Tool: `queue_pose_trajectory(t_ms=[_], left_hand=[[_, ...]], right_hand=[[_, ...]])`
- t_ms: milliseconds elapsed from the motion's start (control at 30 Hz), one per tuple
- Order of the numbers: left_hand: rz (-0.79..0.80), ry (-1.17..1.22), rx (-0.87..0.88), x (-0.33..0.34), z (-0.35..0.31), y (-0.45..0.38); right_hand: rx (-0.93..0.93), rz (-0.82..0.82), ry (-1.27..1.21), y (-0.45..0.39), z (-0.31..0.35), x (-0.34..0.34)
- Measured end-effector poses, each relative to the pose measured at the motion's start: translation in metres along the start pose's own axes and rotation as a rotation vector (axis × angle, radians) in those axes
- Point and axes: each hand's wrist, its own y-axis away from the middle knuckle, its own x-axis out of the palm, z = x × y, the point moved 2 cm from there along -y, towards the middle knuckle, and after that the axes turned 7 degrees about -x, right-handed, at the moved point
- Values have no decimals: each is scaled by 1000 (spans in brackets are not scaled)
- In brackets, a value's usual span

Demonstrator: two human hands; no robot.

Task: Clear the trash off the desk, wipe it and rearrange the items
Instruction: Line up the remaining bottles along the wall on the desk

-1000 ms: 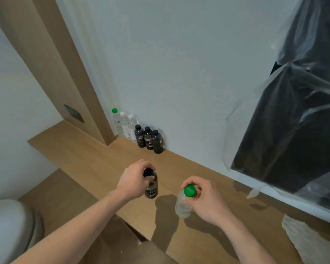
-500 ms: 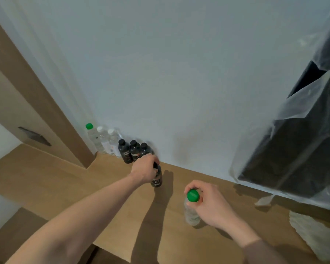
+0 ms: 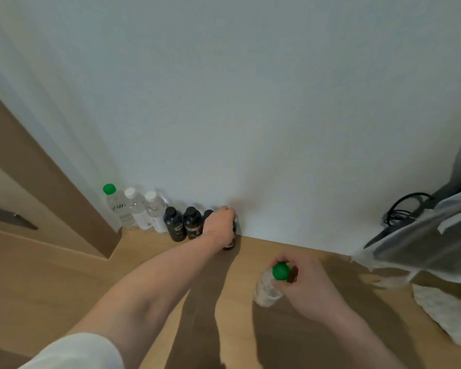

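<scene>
My left hand [image 3: 220, 226] grips a small black bottle [image 3: 230, 243] from above, standing it on the wooden desk [image 3: 64, 283] against the white wall, at the right end of a row of black bottles [image 3: 183, 225]. Most of that bottle is hidden under the hand. My right hand [image 3: 308, 286] holds a clear water bottle with a green cap [image 3: 270, 284] by its neck, tilted, just above the desk to the right.
Three clear water bottles [image 3: 136, 209], one green-capped, stand left of the black ones beside a wooden panel [image 3: 45, 187]. At the right hang a plastic-wrapped dark object [image 3: 431, 235] and a black cable [image 3: 402, 209]. A white cloth [image 3: 445, 312] lies on the desk's right side.
My left hand has carried the black bottle away from me to the wall, up to the row. My right hand with the clear bottle stayed roughly in place. The view shifted.
</scene>
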Motion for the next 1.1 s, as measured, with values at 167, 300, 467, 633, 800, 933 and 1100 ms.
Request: queue_pose_trajectory(t_ms=[167, 300, 467, 633, 800, 933, 1100], left_hand=[[-28, -10, 77, 1, 5, -5], [-27, 16, 117, 5, 15, -1], [-19, 36, 124, 2, 18, -5], [0, 42, 152, 3, 17, -12], [20, 219, 163, -8, 30, 1], [-189, 555, -65, -5, 86, 31], [-114, 827, -584, 16, 171, 38]], right_hand=[[57, 7, -6, -4, 10, 15], [70, 13, 17, -10, 13, 29], [94, 77, 59, -20, 18, 53], [136, 119, 66, -25, 13, 75], [136, 124, 43, -29, 14, 88], [126, 204, 31, -36, 9, 82], [143, 265, 77, -68, 9, 56]])
